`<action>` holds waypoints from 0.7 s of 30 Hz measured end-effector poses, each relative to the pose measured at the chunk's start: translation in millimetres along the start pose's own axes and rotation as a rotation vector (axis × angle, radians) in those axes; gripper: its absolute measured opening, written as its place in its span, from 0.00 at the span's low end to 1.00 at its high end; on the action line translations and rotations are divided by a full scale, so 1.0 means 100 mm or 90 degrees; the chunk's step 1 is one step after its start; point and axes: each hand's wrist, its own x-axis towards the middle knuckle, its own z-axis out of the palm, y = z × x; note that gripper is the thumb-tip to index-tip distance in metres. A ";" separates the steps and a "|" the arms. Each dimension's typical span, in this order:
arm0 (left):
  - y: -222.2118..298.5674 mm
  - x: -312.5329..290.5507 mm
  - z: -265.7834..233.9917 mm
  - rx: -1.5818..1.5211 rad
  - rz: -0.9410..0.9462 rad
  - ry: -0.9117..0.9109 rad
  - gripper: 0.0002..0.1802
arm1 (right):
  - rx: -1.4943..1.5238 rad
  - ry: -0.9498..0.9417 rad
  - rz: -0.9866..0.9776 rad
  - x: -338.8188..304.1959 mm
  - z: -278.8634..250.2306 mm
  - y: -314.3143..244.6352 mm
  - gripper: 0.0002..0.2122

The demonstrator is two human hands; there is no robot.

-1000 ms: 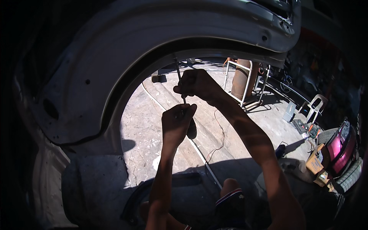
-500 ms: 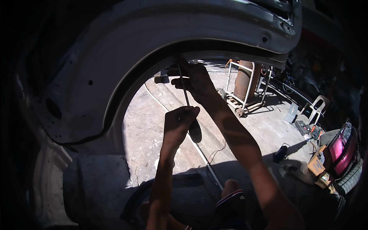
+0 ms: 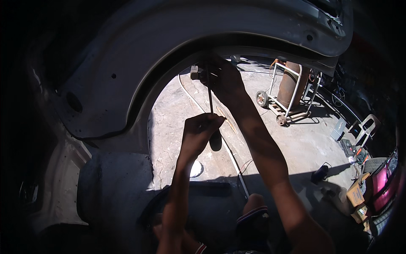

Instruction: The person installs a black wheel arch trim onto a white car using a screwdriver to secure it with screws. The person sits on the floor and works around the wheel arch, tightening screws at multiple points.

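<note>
My left hand is closed round a screwdriver, pinching it near the top of its dark handle. The long thin shaft points up to the lip of a grey vehicle wheel arch. Higher up, my right hand is at that lip, with its fingers bent beside the upper shaft. Deep shadow covers those fingertips and the screwdriver's tip, so what they pinch there does not show.
Through the arch, a gas cylinder stands on a white wheeled cart. Cardboard boxes and a pink car part lie at the right. A dark curved trim piece rests low in front of me. A pale hose or strip crosses the floor.
The view has shifted, so the arch and cart appear further right. My right hand's fingers, spread before, are now bent at the lip. The left hand keeps its hold on the screwdriver.
</note>
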 end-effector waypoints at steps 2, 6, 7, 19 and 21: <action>0.01 -0.12 -0.04 0.036 -0.012 0.022 0.14 | -0.213 -0.051 -0.099 -0.03 0.00 0.06 0.13; 0.03 -0.40 -0.13 0.127 -0.112 0.059 0.15 | 0.176 0.047 -0.001 -0.01 0.05 0.16 0.12; 0.03 -0.43 -0.07 0.137 -0.149 0.061 0.14 | 0.188 0.073 -0.021 -0.04 -0.02 0.08 0.11; -0.79 -2.33 -0.28 -0.037 -0.400 0.298 0.19 | -0.482 0.329 -0.436 0.06 -0.03 0.17 0.06; -0.59 -2.64 -0.20 -0.063 -0.415 0.386 0.19 | -0.502 0.291 -0.511 0.00 0.15 0.30 0.05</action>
